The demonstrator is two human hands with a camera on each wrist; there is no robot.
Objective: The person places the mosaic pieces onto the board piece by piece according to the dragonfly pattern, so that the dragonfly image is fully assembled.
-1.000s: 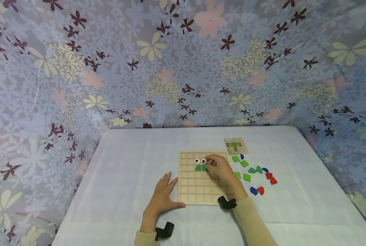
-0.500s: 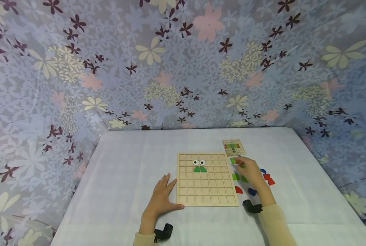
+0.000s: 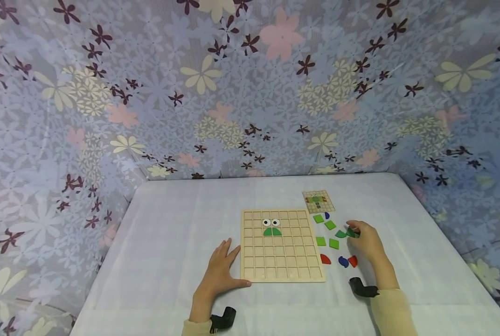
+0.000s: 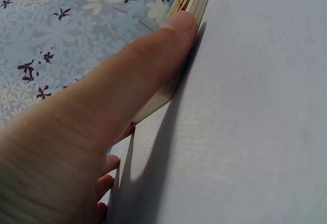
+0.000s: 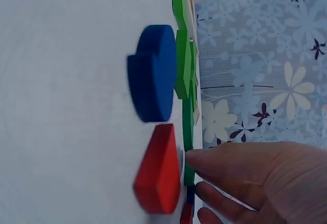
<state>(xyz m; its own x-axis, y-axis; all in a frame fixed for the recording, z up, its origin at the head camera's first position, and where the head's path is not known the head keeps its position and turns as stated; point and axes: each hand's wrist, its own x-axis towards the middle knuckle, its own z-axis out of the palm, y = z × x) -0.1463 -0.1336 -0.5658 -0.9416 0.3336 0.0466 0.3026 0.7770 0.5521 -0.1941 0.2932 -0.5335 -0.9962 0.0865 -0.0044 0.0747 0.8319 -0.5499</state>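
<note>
On the worktop [image 3: 183, 210], the left hand [image 3: 218, 268] rests with fingers spread at the near left corner of the gridded board [image 3: 283, 256], while the right hand [image 3: 367, 240] is positioned at a dark green piece [image 3: 350, 232] right of the board, its grasp on the piece indeterminable.

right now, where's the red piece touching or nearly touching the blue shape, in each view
Head: right of centre, low; the red piece sits just right of the blue shape.
Left wrist: not in it.
Right wrist: lower middle, red piece below the blue shape.
Shared landmark: flowered backdrop.
</note>
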